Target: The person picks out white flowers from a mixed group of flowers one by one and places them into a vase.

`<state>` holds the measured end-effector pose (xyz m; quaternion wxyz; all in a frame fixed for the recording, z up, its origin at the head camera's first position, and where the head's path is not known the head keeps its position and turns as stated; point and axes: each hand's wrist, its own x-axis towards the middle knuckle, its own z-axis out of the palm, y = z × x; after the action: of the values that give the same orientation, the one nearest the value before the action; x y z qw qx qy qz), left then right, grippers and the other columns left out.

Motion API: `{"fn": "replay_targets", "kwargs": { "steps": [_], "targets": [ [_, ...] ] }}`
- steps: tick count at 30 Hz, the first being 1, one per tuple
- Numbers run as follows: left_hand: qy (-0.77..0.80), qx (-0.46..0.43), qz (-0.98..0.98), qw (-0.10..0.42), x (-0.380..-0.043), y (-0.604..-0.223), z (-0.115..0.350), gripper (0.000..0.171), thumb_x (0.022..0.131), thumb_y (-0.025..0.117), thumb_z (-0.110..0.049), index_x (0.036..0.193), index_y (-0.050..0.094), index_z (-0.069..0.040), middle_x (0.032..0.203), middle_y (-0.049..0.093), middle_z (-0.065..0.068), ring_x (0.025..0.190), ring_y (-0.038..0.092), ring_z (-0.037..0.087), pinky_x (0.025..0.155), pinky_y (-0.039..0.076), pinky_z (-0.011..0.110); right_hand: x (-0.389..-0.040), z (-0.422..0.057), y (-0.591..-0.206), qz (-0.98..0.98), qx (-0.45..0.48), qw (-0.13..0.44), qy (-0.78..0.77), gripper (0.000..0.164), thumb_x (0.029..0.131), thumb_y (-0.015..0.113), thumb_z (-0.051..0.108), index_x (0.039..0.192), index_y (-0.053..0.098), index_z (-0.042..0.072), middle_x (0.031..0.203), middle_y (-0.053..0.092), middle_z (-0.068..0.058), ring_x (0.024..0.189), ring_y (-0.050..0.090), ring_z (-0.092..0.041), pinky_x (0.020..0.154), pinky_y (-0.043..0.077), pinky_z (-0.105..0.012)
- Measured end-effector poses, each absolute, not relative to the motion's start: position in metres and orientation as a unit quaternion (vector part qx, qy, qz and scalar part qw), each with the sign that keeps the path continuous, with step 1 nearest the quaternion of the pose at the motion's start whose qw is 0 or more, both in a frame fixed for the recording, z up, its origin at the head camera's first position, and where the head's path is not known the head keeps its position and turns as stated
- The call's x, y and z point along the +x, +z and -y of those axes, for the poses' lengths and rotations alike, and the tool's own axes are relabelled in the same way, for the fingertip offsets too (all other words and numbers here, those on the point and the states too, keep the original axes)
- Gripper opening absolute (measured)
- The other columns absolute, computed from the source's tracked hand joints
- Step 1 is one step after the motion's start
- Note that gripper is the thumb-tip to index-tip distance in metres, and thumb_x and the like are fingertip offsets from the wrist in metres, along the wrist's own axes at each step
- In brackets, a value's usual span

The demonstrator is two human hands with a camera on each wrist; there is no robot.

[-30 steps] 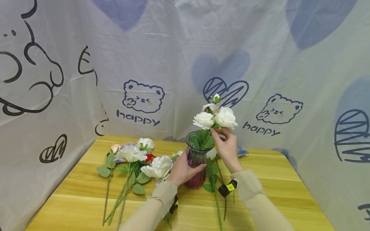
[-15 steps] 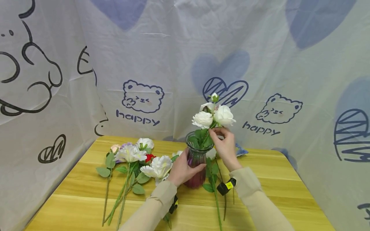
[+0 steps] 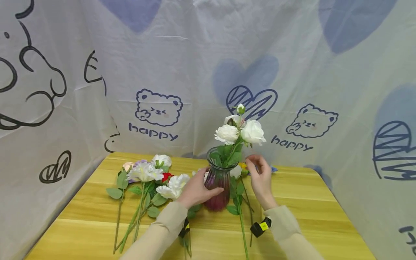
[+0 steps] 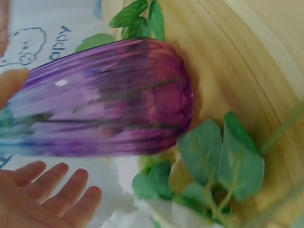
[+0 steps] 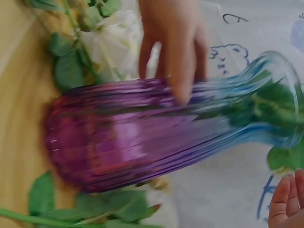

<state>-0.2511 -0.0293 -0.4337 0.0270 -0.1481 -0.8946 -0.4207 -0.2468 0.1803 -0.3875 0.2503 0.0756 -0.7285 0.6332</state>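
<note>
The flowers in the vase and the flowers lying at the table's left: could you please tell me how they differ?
The vase flowers stand with stems inside the vase; the left flowers lie on the table. The vase flowers look mostly white; the left flowers also include red, purple and peach. Both show white blooms and green leaves.
</note>
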Motion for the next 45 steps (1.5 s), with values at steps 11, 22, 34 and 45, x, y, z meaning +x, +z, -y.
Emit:
{"fn": "replay_targets", "kwargs": {
  "steps": [11,22,34,45],
  "targets": [
    [-0.377,-0.164,0.907,0.087,-0.222,-0.415,0.07,0.013,0.098,0.063,-0.02,0.109,0.066,-0.013,0.097,0.068,0.0,0.078,0.063,0.013,0.069,0.054,0.029,-0.233,-0.195,-0.421,0.747,0.037,0.163,0.643,0.02,0.101,0.055,0.005,0.116,0.057,-0.008,0.094,0.063,0.01,0.085,0.063,0.002,0.077,0.055,-0.016],
    [-0.318,-0.188,0.929,0.015,-0.183,-0.419,0.104,0.014,0.1,0.058,-0.017,0.097,0.07,-0.012,0.058,0.053,-0.009,0.044,0.038,0.004,0.041,0.034,0.021,-0.227,-0.189,-0.443,0.781,0.069,0.135,0.606,0.022,0.098,0.058,0.0,0.119,0.058,-0.006,0.112,0.064,-0.025,0.093,0.061,0.0,0.081,0.053,-0.016],
    [-0.295,-0.229,0.925,-0.07,-0.161,-0.446,0.114,0.01,0.096,0.064,-0.017,0.096,0.071,-0.01,0.07,0.061,-0.008,0.058,0.049,0.003,0.049,0.041,0.022,-0.231,-0.166,-0.444,0.827,0.086,0.116,0.544,0.07,0.093,0.074,0.02,0.151,0.036,0.011,0.142,0.051,-0.02,0.132,0.051,-0.035,0.111,0.048,-0.05],
    [-0.286,-0.227,0.928,-0.07,-0.161,-0.465,0.11,0.007,0.092,0.067,-0.018,0.094,0.071,-0.012,0.071,0.062,-0.007,0.056,0.048,0.003,0.048,0.041,0.022,-0.249,-0.144,-0.438,0.839,0.092,0.093,0.528,0.085,0.085,0.081,0.035,0.154,0.034,0.017,0.152,0.047,-0.012,0.142,0.046,-0.036,0.118,0.041,-0.052]
  ]
}}
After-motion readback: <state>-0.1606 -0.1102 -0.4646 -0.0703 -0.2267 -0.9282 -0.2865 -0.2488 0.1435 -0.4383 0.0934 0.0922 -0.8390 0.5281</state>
